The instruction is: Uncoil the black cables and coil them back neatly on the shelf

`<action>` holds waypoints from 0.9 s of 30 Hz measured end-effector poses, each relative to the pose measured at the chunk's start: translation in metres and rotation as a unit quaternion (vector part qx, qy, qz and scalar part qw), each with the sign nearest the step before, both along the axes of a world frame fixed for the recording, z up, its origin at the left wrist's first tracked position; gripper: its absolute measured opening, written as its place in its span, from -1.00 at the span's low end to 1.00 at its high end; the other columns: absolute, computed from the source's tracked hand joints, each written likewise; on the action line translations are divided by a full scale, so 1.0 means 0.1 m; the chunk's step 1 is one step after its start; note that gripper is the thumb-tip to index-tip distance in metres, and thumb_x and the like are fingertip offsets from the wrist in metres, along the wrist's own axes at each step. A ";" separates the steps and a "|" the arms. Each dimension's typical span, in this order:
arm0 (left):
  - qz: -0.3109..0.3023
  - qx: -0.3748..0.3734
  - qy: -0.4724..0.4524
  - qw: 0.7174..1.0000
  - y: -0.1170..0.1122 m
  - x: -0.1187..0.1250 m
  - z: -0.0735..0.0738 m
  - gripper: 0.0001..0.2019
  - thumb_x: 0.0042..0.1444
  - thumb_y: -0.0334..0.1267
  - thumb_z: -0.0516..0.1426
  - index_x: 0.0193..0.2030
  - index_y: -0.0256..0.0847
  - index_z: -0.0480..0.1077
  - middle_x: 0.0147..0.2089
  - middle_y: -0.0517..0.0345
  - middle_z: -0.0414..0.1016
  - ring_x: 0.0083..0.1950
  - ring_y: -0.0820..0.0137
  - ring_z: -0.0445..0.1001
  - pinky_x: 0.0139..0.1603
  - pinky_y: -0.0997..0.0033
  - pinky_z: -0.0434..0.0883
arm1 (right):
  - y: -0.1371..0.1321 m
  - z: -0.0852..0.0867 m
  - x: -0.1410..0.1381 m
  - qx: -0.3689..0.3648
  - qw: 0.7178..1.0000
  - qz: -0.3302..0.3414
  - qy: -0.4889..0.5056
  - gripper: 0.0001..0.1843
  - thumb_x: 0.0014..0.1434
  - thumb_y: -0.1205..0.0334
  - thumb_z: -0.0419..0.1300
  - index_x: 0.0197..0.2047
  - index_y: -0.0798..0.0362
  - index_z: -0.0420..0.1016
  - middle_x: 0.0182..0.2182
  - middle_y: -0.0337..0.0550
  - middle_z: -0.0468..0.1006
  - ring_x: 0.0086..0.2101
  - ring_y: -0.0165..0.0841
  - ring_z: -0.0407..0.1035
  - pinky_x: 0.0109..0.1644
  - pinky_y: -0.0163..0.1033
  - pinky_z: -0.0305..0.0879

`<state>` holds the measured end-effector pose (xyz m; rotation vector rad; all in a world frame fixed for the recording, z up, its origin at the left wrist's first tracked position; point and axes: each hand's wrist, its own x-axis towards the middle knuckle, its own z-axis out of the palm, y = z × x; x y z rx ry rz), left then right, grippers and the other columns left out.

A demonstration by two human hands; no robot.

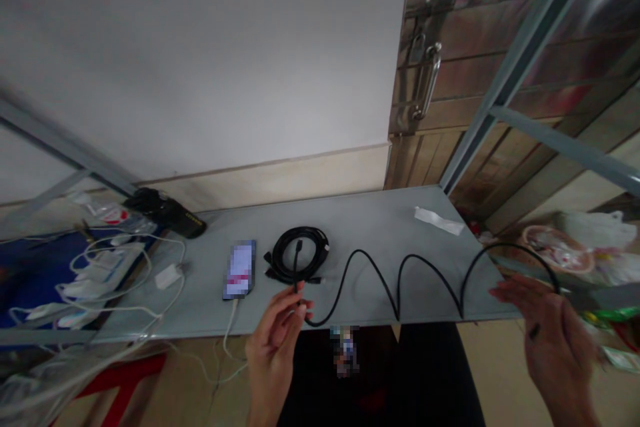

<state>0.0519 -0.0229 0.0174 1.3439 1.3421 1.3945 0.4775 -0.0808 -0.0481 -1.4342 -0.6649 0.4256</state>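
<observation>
A loose black cable [361,251] runs in wavy loops along the front of the table between my hands. My left hand [277,327] pinches it close to one end, and the black plug points up and away from me. At the right front corner, my right hand [555,333] has the other stretch of cable, which arches over and passes behind the fingers. A short dark piece shows against this palm, and the fingers point left. Behind my left hand lies a coiled bundle of black cable [320,240] with plug ends sticking out.
Left of the coil, a phone [240,270] lies with a white charging cord attached. A black bottle [175,213], white power strips [107,273] and tangled white cords are at the left. A white strip [439,220] lies back right. Metal posts [520,67] frame the table [380,213].
</observation>
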 end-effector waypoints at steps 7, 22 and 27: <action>-0.051 -0.049 -0.065 0.995 0.00 0.22 -0.02 -0.59 0.35 -0.09 0.42 0.27 -0.08 0.61 0.30 -0.15 0.67 0.07 0.05 0.79 -0.07 0.16 0.80 | -0.01 -0.07 -0.12 -0.031 0.997 0.060 -0.039 -0.40 0.60 -0.29 0.06 0.08 0.07 0.64 -0.01 0.12 0.75 -0.09 -0.10 0.69 0.15 0.11 0.62; -0.135 -0.255 -0.253 0.924 0.25 0.96 -0.24 -0.38 0.27 0.27 0.40 0.24 -0.17 0.68 0.23 -0.20 0.74 0.41 -0.08 0.61 0.56 -0.09 0.41 | 0.32 0.15 -1.79 -0.133 0.869 0.461 -0.123 -0.39 0.69 -0.11 -0.05 0.52 0.08 0.43 0.30 0.16 0.64 0.33 -0.06 0.53 0.48 0.21 0.46; -0.161 -0.260 -0.319 0.897 0.42 0.80 0.03 -0.46 0.23 0.24 0.44 0.01 -0.26 0.72 -0.18 -0.06 0.73 0.02 0.06 0.72 0.25 0.06 0.57 | 0.52 0.21 -1.97 -0.087 0.822 0.496 -0.267 -0.48 0.71 0.10 -0.05 0.57 0.10 0.29 0.30 0.21 0.63 0.30 -0.06 0.56 0.39 0.14 0.54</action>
